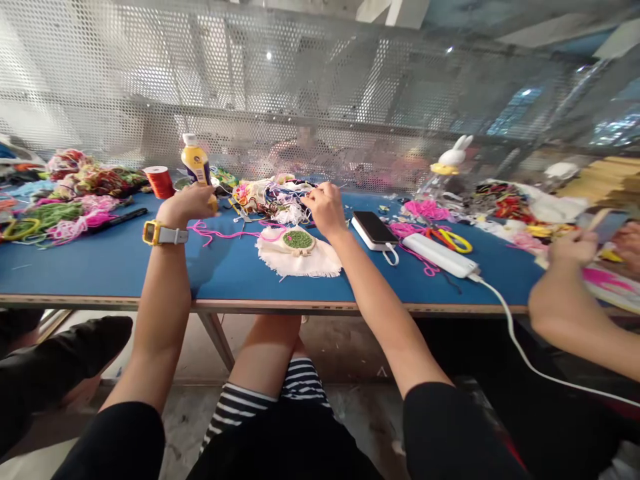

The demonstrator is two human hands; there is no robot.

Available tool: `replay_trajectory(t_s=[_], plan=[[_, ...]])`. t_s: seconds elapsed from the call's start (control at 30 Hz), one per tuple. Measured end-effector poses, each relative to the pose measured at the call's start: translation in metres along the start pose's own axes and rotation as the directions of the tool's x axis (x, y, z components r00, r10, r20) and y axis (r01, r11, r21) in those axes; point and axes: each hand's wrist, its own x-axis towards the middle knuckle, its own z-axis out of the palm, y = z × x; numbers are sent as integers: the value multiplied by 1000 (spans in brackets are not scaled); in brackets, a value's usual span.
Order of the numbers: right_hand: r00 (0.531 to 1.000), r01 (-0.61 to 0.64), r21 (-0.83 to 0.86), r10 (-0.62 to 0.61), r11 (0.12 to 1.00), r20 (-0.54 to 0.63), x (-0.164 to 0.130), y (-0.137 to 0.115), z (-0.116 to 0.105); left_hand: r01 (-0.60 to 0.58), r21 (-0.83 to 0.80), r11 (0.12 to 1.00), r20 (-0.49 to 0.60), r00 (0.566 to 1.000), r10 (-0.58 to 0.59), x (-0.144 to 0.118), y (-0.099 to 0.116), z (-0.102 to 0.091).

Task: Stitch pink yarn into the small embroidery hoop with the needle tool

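Observation:
My left hand (193,202) has its fingers wrapped round the lower part of a yellow drink bottle (196,160) with a white cap and a dark label. My right hand (324,208) reaches into a tangled heap of multicoloured yarn (280,200), fingers bent and fingertips pinched on strands at its right side. Between my forearms lies a white cloth (273,257) with frayed edges. A small embroidery hoop (301,252) on it frames green stitching with a bit of pink. A pink strand (225,230) runs across the table from the cloth towards my left wrist.
A red thread spool (159,183) and yarn heaps (75,193) are on the left. To the right lie a phone on a white power bank (373,230), another white power bank (440,255) with a cable, and yellow-orange scissors (453,240). A co-worker's hand (575,247) holds a phone.

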Motion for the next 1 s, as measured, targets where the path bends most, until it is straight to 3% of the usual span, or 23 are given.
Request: replay_trajectory(t_s=[0.07,0.17,0.2,0.3,0.37,0.43,0.47,0.5,0.53,0.6,0.63,0.73,0.83,0.9,1.0], plan=[[994,103,3,-103,995,-22,-1,-13,1,-121,-27,992,73,990,123,0,31,18],[995,79,11,-78,997,-55,-3,-22,0,-373,-39,927,208,904,373,-5,73,50],[997,59,19,-58,998,-52,-3,-23,0,-388,4,922,246,894,375,-8,82,60],[999,-18,38,20,999,-50,-4,-17,-3,-313,101,944,293,916,273,-13,89,78],[979,-194,18,195,981,-60,-5,-5,-7,-263,124,957,271,936,222,-14,81,81],[890,-450,-37,451,892,68,-9,14,-12,-228,136,964,241,952,191,-14,70,79],[800,-548,-88,552,832,234,-12,24,-14,-215,137,967,228,957,180,-14,66,78],[668,-593,-149,587,791,458,-15,33,-16,-206,133,969,220,960,174,-14,62,76],[583,-610,-167,581,775,568,-17,41,-17,-201,123,972,213,962,172,-14,60,74],[479,-616,-179,545,767,688,-21,51,-17,-191,84,978,199,965,171,-14,59,72],[460,-616,-169,525,770,716,-21,51,-17,-182,58,982,184,968,169,-13,60,72],[459,-612,-106,461,784,759,-20,42,-15,-149,-6,989,98,984,148,-8,64,71],[503,-593,-25,395,805,769,-15,29,-15,-113,-156,981,-108,989,97,-2,66,69],[507,-575,-13,368,818,779,-12,22,-15,-72,-330,941,-227,974,-6,1,66,67],[489,-564,-42,375,825,787,-10,19,-12,3,-547,837,-261,950,-174,3,65,65]])
